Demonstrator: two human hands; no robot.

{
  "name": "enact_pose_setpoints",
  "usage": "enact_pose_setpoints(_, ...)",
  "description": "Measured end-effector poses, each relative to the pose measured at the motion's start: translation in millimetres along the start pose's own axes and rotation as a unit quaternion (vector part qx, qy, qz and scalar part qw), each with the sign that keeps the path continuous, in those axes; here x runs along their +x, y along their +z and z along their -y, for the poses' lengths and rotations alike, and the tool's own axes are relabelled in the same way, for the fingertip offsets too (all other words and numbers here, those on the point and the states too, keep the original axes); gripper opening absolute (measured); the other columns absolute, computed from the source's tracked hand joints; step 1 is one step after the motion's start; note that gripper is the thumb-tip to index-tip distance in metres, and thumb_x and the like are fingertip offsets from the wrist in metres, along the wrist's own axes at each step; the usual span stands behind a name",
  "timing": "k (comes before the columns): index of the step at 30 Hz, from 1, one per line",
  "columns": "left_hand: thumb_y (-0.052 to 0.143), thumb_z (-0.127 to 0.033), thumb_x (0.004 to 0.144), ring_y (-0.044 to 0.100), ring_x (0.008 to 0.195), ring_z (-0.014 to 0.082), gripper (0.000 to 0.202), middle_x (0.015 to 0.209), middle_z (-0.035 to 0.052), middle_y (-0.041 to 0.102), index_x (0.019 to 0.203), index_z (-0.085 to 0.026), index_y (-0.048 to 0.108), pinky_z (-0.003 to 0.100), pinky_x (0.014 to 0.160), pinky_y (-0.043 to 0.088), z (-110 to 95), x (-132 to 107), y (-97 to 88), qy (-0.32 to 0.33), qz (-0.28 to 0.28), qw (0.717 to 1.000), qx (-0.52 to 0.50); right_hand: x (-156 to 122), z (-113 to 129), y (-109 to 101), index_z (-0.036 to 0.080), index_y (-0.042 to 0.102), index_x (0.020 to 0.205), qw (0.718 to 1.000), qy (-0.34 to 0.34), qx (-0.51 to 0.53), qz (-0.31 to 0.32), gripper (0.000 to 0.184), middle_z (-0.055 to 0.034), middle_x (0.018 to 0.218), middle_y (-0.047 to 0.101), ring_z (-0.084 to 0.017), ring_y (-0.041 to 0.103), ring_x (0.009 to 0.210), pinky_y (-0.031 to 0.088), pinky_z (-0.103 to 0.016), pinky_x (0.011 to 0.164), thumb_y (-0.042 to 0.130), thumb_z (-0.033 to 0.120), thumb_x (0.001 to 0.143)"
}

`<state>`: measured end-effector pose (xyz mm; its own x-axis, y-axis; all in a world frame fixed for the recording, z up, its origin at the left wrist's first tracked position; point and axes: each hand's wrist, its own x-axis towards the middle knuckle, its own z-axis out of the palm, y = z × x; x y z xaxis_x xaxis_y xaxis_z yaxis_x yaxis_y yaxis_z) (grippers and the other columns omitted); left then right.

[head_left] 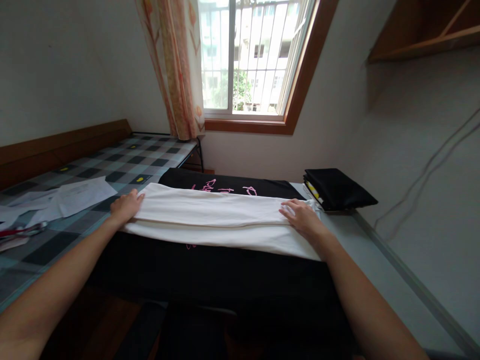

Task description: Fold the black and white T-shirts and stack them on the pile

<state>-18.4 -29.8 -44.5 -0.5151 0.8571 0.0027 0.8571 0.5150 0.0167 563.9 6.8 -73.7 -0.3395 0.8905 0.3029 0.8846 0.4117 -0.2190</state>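
White cloth (213, 207): a long folded strip, lying on a black cloth (210, 272) with pink lettering, spread over the table (382, 255).
Left grip (126, 206): at the strip's left end; whether the fingers pinch or only press, I cannot tell.
Right grip (302, 217): on top near the right end, fingers a little spread; pinching or pressing, I cannot tell.
Upper layer: its front edge sits back from the lower one; uneven pulling by the two hands could skew it.
Black cloth: firm pressure while dragging could ruck it or carry it along.
Black bundle (337, 187): just beyond the right hand; a wide sweep could nudge it.
Loose papers (80, 195): on the checked bed (159, 152); a leftward swing might scatter them.
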Motion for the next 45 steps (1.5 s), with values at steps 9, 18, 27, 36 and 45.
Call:
enact_pose_setpoints(9, 0.021, -0.086, 0.069, 0.056, 0.099, 0.0301, 0.077, 0.092, 0.0006, 0.068, 0.106, -0.028, 0.055, 0.044, 0.081, 0.037, 4.5, -9.5, -4.4, 0.029, 0.011, 0.996, -0.082, -8.1, -23.6, -22.3, 0.025, 0.068, 0.095, 0.993, -0.001, 0.049, 0.11, 0.029, -0.0066, 0.111, 0.061, -0.025, 0.055, 0.105, 0.04, -0.037, 0.089, 0.072, 0.026, 0.067)
enact_pose_setpoints(18, 0.015, -0.097, 0.046, 0.052, 0.101, 0.0336, 0.096, 0.081, -0.003, 0.068, 0.107, -0.034, 0.054, 0.048, 0.082, 0.031, -0.3, -22.2, -14.7, 0.031, 0.024, 0.992, -0.123, -13.2, -11.0, -44.8, 0.02, 0.061, 0.068, 0.976, 0.126, -0.095, 0.15, 0.018, -0.0047, 0.073, 0.063, -0.02, 0.055, 0.073, 0.03, -0.032, 0.07, 0.056, 0.004, 0.062)
enact_pose_setpoints(27, 0.015, -0.095, 0.05, 0.053, 0.1, 0.036, 0.097, 0.085, 0.0002, 0.07, 0.112, -0.031, 0.054, 0.049, 0.08, 0.033, 6.6, -7.6, -9.1, 0.021, 0.026, 0.992, -0.123, -16.0, -7.8, -41.7, 0.021, 0.06, 0.069, 0.973, 0.145, -0.101, 0.152, 0.025, -0.0054, 0.073, 0.067, -0.024, 0.061, 0.077, 0.031, -0.033, 0.071, 0.052, 0.0, 0.059)
enact_pose_setpoints(36, 0.036, -0.064, 0.073, 0.048, 0.115, 0.0404, 0.06, 0.113, 0.0028, 0.067, 0.121, -0.033, 0.054, 0.065, 0.088, 0.032, -8.3, -14.9, -6.0, 0.114, -0.103, 0.985, -0.083, -7.8, -10.3, -42.5, 0.019, 0.068, 0.095, 0.987, 0.099, 0.036, 0.119, 0.026, -0.0077, 0.095, 0.07, -0.022, 0.064, 0.083, 0.046, -0.032, 0.076, 0.064, 0.038, 0.078)
enact_pose_setpoints(45, 0.039, -0.046, 0.094, 0.047, 0.129, 0.028, 0.047, 0.14, 0.0118, 0.051, 0.128, -0.019, 0.058, 0.046, 0.106, 0.038, -177.3, -64.1, 28.5, 0.479, -0.096, 0.86, -0.147, 14.3, 56.9, 26.1, 0.021, 0.045, 0.144, 0.997, -0.043, -0.04, 0.051, 0.06, -0.0114, 0.154, 0.035, -0.029, 0.032, 0.14, 0.028, -0.047, 0.112, 0.033, 0.055, 0.096)
